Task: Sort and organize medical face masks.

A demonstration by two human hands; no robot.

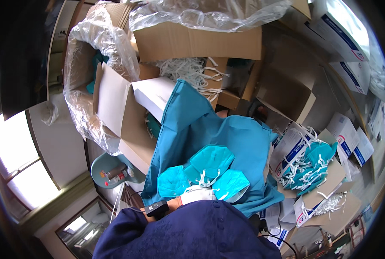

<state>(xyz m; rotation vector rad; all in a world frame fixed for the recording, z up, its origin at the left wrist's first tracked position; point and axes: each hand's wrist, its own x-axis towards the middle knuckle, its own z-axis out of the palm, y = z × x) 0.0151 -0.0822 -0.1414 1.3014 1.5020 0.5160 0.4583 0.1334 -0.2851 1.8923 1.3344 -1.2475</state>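
Low in the view, close against my dark blue shirt, my left hand (197, 195) seems covered in white, like a glove. Bare skin shows at the wrist, beside a small black device (156, 209). Its fingers are too hidden by the shirt and masks to read. Around it are three teal face masks: a left mask (173, 182), an upper mask (210, 163) and a right mask (231, 185). White straps (203, 178) hang together by the hand. Beneath the masks a blue cloth (227, 134) spreads across my lap. My right hand does not show.
An opened carton (134, 129) and a plastic-lined box (78, 101) stand at left. A box of white straps (184, 69) lies ahead. At right, a carton heaped with strapped teal masks (315, 162) sits near more white straps (330, 203). A blue-grey stool (98, 166) holds bottles.
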